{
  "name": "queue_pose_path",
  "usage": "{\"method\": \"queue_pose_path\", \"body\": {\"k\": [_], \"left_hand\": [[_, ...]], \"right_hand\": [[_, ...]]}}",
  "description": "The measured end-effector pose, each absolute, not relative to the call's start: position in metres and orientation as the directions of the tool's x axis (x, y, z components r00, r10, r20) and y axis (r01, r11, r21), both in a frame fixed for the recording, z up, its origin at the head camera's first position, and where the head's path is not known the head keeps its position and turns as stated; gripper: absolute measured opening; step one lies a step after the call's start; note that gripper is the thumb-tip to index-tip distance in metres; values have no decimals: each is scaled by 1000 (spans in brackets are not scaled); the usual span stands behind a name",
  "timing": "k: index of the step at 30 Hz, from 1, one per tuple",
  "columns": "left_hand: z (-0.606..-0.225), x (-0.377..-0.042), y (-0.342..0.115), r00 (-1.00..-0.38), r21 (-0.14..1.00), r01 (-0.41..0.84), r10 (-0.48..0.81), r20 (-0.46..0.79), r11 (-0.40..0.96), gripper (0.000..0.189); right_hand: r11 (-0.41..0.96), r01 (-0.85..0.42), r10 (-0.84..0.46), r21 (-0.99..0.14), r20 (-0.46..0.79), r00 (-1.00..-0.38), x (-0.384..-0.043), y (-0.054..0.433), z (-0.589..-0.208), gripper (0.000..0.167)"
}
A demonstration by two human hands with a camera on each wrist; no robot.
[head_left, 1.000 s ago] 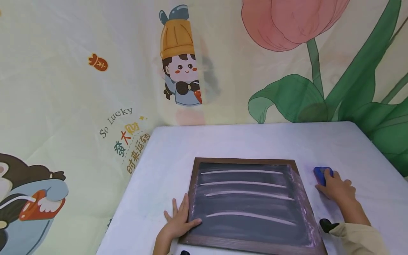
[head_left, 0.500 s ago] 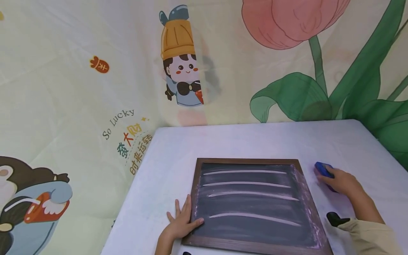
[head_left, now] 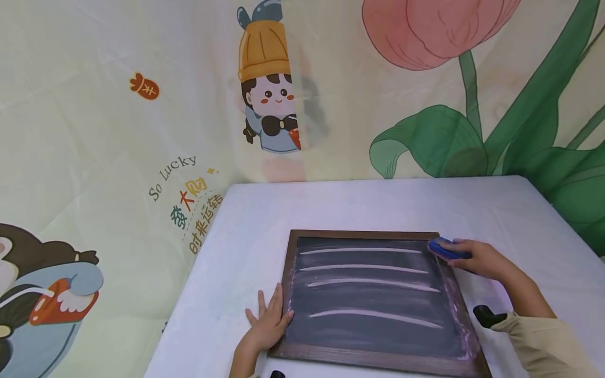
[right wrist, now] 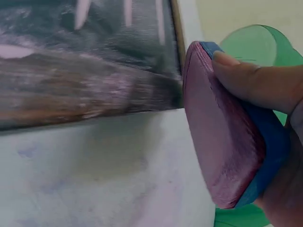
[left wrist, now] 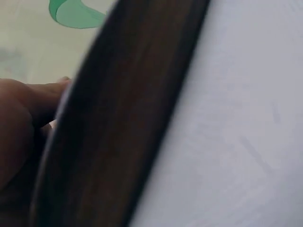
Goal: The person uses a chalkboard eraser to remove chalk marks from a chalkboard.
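A chalkboard (head_left: 373,336) in a brown wooden frame lies on the table, with several pale chalk lines drawn across it. My left hand (head_left: 266,328) rests at the frame's left side, its fingers spread and fairly straight. In the left wrist view the wooden frame (left wrist: 128,94) fills the middle and part of the hand (left wrist: 19,118) shows at the left edge. My right hand (head_left: 484,261) grips a blue chalkboard eraser (head_left: 449,249) at the board's upper right corner. The right wrist view shows the thumb pressed on the eraser (right wrist: 220,142) and its dusty pinkish felt tilted sideways.
A white table (head_left: 378,205) surrounds the board, with faint pink chalk dust beside it. Purplish dust coats the frame's right side (head_left: 456,304). A black rounded piece (head_left: 487,316) sits by the right sleeve (head_left: 539,336). Printed fabric (head_left: 331,105) hangs behind the table.
My right hand has carried the eraser left from the table to the board's upper right corner. My left thumb has drawn back slightly toward the frame. The chalk lines look the same.
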State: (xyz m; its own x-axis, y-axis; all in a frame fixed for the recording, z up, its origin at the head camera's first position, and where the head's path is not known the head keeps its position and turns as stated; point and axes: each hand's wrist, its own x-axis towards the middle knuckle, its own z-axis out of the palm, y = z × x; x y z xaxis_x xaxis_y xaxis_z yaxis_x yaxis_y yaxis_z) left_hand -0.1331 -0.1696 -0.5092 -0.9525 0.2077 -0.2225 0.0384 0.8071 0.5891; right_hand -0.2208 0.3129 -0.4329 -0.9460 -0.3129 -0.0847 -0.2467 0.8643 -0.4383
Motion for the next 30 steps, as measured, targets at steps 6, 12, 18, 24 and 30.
{"method": "queue_pose_path", "body": {"k": [6, 12, 18, 24, 30], "left_hand": [[-512, -136, -176, -960, 585, 65, 210, -184, 808, 71], [-514, -135, -181, -964, 584, 89, 217, -154, 807, 69], [-520, -135, -177, -964, 592, 116, 235, -128, 798, 69], [-524, -137, -173, -965, 592, 119, 233, -121, 797, 69], [-525, -134, -175, -964, 587, 110, 229, -132, 802, 70]], "right_hand": [[849, -366, -399, -381, -7, -917, -228, 304, -442, 45], [876, -373, -398, -307, -23, -917, -232, 296, -453, 45], [850, -441, -457, -288, 15, -890, -238, 295, -454, 44], [805, -501, -507, -318, 71, -859, -245, 294, -457, 45], [788, -518, -536, -333, 44, -843, -252, 275, -459, 47]]}}
